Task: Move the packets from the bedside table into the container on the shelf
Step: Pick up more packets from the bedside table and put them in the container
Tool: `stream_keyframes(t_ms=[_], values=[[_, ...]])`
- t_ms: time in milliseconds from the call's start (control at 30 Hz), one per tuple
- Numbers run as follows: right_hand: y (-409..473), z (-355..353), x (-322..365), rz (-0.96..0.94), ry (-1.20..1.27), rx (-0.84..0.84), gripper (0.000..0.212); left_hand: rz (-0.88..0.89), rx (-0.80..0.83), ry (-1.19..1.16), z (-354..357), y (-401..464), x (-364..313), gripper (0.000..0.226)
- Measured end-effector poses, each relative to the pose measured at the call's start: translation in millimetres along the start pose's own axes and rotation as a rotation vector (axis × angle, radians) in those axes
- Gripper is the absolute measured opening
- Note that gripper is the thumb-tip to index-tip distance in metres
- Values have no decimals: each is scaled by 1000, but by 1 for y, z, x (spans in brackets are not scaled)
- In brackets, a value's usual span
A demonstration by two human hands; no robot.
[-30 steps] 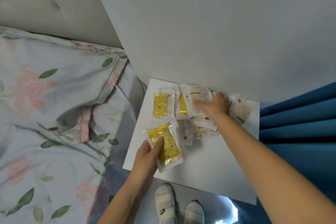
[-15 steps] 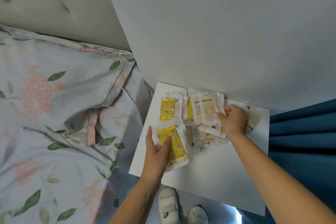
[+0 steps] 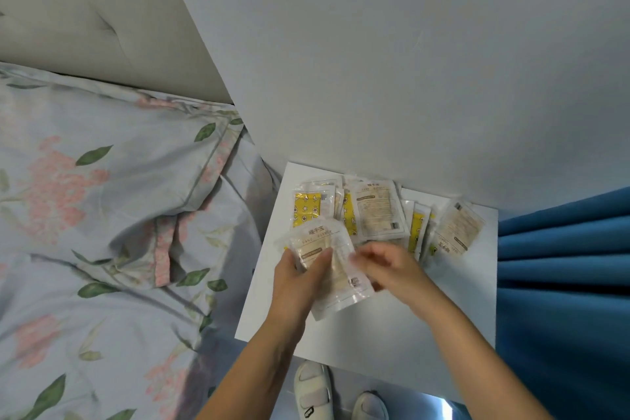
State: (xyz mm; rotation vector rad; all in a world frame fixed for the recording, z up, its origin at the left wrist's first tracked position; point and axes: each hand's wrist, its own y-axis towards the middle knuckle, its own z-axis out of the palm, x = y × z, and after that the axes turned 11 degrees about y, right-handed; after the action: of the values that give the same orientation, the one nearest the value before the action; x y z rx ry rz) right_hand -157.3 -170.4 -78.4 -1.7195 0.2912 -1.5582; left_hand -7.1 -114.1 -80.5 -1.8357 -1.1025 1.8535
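A white bedside table (image 3: pixel 392 327) carries several clear packets, some yellow, some beige. My left hand (image 3: pixel 296 280) grips a small stack of packets (image 3: pixel 332 269) above the table's left part, thumb on top, beige printed side up. My right hand (image 3: pixel 392 266) is blurred and touches the right edge of that stack; whether it grips is unclear. Loose packets (image 3: pixel 375 211) lie in a heap along the wall, with one beige packet (image 3: pixel 456 228) at the far right. No shelf or container is in view.
A bed with a floral pillow (image 3: pixel 102 181) and a padded headboard (image 3: pixel 85 27) lies left of the table. A grey wall (image 3: pixel 409 61) stands behind it. A blue curtain (image 3: pixel 562 266) hangs on the right. White shoes (image 3: pixel 313 392) show below the table's near edge.
My right hand left the heap by the wall and came to the stack in my left hand. A beige packet now covers the yellow one held before.
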Motion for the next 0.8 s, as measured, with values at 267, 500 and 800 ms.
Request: stream_keyframes(t_ms=[267,500,800], values=[[92,-31,0,-37,-585,-585,80,-9,32,41,-9,-2,11,19],[103,-29,6,8,-530,-584,70,-20,21,72,-20,-4,16,21],[89,-41,-6,-249,-510,-624,37,-29,35,81,-13,-6,17,24]])
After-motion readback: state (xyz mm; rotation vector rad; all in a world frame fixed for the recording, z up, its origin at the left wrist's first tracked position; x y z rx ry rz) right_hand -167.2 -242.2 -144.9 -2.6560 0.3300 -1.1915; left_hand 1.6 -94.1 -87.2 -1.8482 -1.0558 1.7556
